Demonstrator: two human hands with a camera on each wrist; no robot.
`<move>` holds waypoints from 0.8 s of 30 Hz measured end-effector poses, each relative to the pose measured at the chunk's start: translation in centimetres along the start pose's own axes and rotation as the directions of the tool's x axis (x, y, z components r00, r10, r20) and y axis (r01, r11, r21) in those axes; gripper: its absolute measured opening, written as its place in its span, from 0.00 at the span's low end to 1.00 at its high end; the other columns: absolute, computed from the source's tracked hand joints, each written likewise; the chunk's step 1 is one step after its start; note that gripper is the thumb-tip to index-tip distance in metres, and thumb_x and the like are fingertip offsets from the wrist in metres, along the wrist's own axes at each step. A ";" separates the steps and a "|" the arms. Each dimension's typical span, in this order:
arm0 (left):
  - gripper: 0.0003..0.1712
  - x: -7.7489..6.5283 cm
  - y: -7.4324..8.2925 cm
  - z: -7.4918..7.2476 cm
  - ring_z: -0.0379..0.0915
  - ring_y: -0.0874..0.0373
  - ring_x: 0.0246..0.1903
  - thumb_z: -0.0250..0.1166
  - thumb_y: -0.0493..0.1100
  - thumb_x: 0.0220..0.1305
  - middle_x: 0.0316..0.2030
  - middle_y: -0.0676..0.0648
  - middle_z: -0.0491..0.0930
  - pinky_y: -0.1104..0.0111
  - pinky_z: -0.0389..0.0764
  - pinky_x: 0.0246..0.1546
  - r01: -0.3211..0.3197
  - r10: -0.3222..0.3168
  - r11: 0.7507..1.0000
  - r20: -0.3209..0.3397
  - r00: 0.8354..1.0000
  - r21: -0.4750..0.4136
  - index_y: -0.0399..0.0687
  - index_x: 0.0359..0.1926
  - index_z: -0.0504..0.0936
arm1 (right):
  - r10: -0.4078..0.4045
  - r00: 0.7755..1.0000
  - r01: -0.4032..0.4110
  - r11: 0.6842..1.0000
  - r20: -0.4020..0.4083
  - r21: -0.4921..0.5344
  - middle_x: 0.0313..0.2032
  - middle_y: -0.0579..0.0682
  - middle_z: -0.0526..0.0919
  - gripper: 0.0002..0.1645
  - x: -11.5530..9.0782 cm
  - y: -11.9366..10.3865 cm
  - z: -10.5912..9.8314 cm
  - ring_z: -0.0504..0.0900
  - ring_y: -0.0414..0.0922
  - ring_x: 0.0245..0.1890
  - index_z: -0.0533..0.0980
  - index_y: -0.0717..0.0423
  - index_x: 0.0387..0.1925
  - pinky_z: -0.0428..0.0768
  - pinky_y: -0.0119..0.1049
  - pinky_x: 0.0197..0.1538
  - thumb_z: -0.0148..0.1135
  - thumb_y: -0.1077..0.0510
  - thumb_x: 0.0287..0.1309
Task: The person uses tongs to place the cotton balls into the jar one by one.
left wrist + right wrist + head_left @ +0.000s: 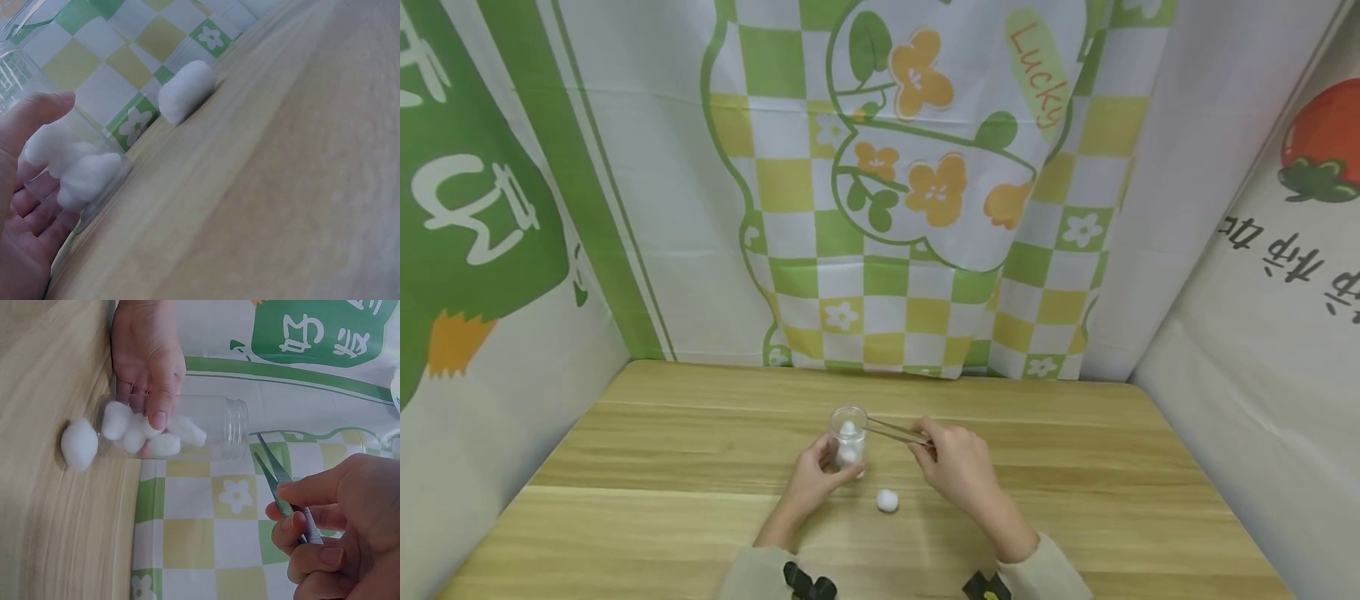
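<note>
A clear jar (pixel 848 421) stands upright on the table, its mouth uncovered. Inside it, several white cotton balls (pixel 131 428) fill the lower part. My left hand (pixel 820 475) grips the jar low down, thumb across its near side, fingers behind it. With my right hand (pixel 958 462) I pinch a pair of metal tweezers (pixel 275 478); their tips are apart, hold nothing, and lie close to the jar's rim. One loose cotton ball (pixel 887 500) lies on the table in front of the jar, between my two hands; the left wrist view shows this cotton ball (pixel 186 92) too.
The wooden table (pixel 700 433) reaches back to a hanging checked cloth (pixel 865 317) with flowers and the word Lucky. Printed cloths also hang at the left side (pixel 587 333) and right side (pixel 1247 375).
</note>
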State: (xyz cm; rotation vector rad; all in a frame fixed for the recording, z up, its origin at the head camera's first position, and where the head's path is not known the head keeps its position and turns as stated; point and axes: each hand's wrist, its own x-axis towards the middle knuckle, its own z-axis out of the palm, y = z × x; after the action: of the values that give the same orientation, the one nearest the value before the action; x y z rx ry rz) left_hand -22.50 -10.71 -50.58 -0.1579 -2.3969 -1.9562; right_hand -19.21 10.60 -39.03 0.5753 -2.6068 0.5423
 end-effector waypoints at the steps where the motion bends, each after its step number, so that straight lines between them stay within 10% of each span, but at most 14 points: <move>1: 0.31 0.0 0.0 0.0 0.71 0.39 0.62 0.72 0.40 0.54 0.59 0.33 0.76 0.51 0.72 0.67 0.000 0.000 1.000 0.000 1.000 0.001 0.35 0.58 0.72 | 0.000 1.000 0.000 1.000 -0.002 -0.001 0.19 0.45 0.84 0.08 -0.1 0.1 0.0 0.76 0.33 0.16 0.81 0.55 0.36 0.64 0.21 0.18 0.69 0.60 0.52; 24: 0.35 0.1 -0.1 0.0 0.71 0.40 0.63 0.72 0.41 0.55 0.60 0.34 0.75 0.51 0.70 0.68 0.005 -0.005 1.000 0.008 1.000 -0.016 0.36 0.62 0.70 | -0.015 0.999 0.014 1.000 0.032 0.018 0.15 0.43 0.79 0.06 -1.6 1.8 -0.3 0.65 0.28 0.13 0.79 0.55 0.33 0.59 0.18 0.16 0.69 0.61 0.52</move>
State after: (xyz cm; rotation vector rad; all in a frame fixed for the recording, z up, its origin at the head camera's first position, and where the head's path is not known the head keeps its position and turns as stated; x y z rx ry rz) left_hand -22.56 -10.75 -50.62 -0.1609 -2.3891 -1.9816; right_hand -18.65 12.70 -40.01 0.6129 -2.6282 0.5571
